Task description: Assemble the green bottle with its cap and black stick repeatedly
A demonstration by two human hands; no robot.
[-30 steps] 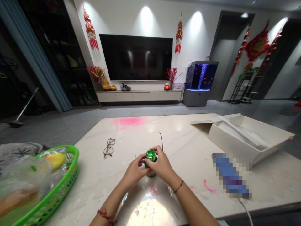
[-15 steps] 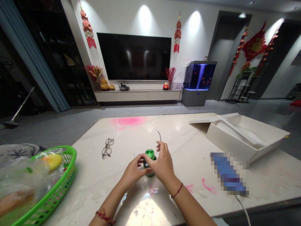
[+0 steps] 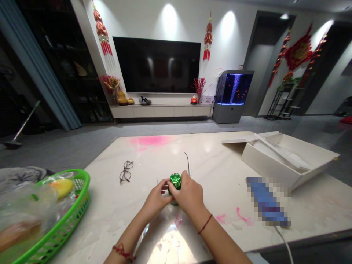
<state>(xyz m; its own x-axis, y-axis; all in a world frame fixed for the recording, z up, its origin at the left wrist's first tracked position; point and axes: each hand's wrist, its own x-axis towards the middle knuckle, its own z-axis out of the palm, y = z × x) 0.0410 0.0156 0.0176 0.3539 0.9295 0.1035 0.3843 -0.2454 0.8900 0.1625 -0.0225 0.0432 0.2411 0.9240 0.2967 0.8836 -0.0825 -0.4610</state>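
Observation:
A small jar with a shiny green lid [image 3: 175, 178] stands on the table in front of me; its lower part is mostly behind my hands. My left hand [image 3: 157, 196] is curled round the jar's left side. From the right, my right hand [image 3: 190, 192] grips at the lid, thumb on the near side and fingers round the far side. Just beyond the right hand lies a thin, curved black strip [image 3: 187, 161]. Folded-out eyeglasses [image 3: 126, 172] rest on the table to the left.
A green basket [image 3: 82, 190] with bagged goods stands at the left. On the right are an open white box [image 3: 271, 170] and a blurred-out blue item [image 3: 266, 201] with a white cable [image 3: 284, 242]. The pale table [image 3: 110, 220] has pink stains.
My right hand's fingers, raised and spread before, have closed down round the lid. The left hand stays at the jar in nearly the same place.

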